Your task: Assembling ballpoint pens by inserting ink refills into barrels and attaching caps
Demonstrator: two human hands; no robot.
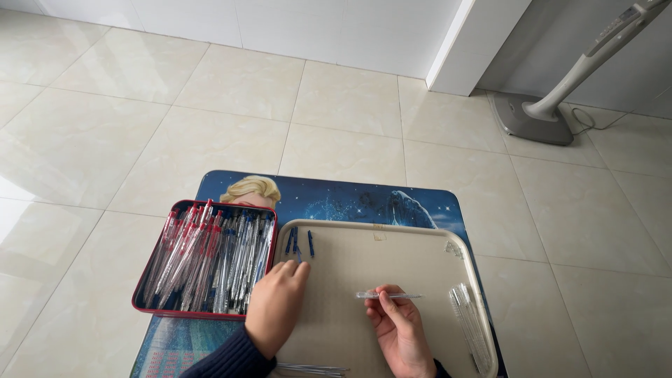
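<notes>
The right hand [400, 329] pinches a clear pen barrel [387, 296] between thumb and fingertips, crosswise above the beige tray [420, 259]. The tube looks light, stiff and slick, best gripped mid-length. The left hand [274, 306], fingers loosely curled and empty, reaches toward the blue caps [299, 242] just beyond its fingertips.

I saw a beige tray [420, 241] on a small blue table [364, 199]. My right hand [400, 329] was over the tray and pinched a clear pen tube [387, 296] flat between its fingers. My left hand [276, 304] was curled at the tray's left edge, close to three small blue caps [299, 242] near the tray's top left corner. Left of the tray sat a red tin [150, 276] full of pens [210, 259]. More clear tubes [470, 322] lay along the tray's right side.
</notes>
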